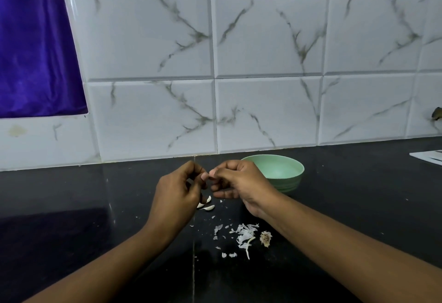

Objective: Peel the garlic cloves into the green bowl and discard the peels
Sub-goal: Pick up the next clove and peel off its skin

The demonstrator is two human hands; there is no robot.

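The black counter (71, 207) carries everything. The left hand (177, 192) and right hand (236, 183) are curled, with their fingertips meeting mid-counter; I cannot tell what they pinch. The green bowl (293, 179) sits near the counter's back edge. Peels (244, 235) lie towards the front edge, and garlic cloves (208, 207) lie under the left hand.

no readable text, labels or numbers

Wide open desk (59, 207) to the left and right of the bowl. Blocked behind by tiled wall (263, 99), green bowl (287, 176) just before it. Strewn centrally with peels (244, 234) and perhaps three garlic cloves (207, 204).
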